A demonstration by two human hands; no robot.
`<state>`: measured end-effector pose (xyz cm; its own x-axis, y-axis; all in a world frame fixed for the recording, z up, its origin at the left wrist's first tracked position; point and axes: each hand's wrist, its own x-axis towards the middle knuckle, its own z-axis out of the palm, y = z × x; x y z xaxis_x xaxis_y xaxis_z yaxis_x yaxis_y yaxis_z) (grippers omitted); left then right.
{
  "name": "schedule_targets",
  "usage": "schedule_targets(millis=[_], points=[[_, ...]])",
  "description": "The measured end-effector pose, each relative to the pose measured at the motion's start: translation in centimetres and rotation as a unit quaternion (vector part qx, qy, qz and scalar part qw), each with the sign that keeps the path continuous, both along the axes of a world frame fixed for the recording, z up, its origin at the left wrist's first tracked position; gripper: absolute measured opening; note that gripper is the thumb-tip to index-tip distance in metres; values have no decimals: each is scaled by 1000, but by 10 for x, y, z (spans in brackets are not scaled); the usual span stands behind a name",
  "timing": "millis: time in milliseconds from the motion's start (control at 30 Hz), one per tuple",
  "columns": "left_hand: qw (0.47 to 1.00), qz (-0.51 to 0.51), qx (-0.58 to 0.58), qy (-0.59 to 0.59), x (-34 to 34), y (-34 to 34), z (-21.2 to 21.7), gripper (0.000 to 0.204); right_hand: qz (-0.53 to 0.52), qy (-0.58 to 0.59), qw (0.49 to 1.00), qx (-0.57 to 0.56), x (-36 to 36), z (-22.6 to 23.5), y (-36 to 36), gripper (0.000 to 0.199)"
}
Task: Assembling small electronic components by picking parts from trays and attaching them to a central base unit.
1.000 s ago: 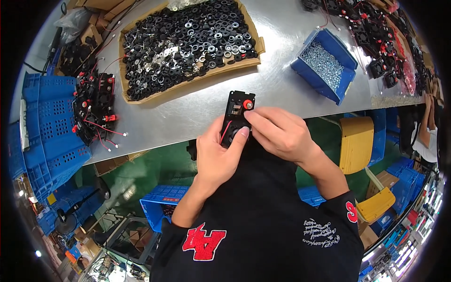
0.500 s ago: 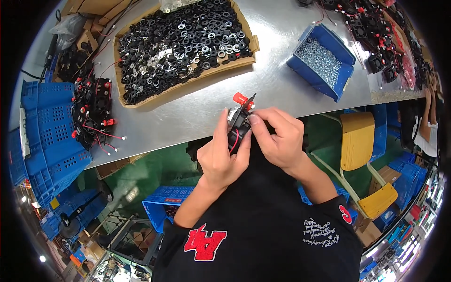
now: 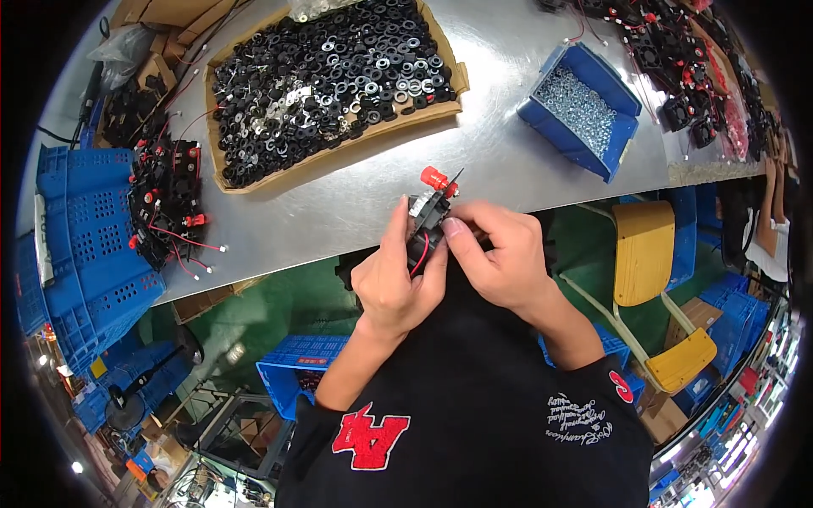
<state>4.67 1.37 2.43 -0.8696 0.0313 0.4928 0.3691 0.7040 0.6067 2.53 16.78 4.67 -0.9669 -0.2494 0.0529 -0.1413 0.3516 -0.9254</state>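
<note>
As before, both hands [image 3: 449, 262] clasp small black part [image 3: 426, 222], red cap [image 3: 434, 178] tilted further right

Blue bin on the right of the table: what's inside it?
The blue bin holds a heap of small silvery metal fasteners, too small to tell apart. The bin's floor beneath them is covered.

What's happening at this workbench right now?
A person holds a small black part with a red cap in both hands at the edge of a metal table. The left hand cradles it; the right hand pinches its side. A cardboard tray of black washers and a blue bin of screws sit behind.
</note>
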Motion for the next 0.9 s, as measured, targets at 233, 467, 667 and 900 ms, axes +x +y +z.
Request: schedule_targets(millis=[233,467,667,900], points=[[1000,1,-9,12,-2,-1,-2,59,-47,28,998,-19,1,0,-8,18],[1000,11,-7,21,-1,-2,-6,59,-56,16,998,-3,1,2,-8,16],[1000,8,-3,27,-1,-1,-7,60,-80,14,996,-20,2,1,-10,15],[1000,10,-4,21,-2,-1,-10,58,-84,-26,996,-5,0,6,-9,15]])
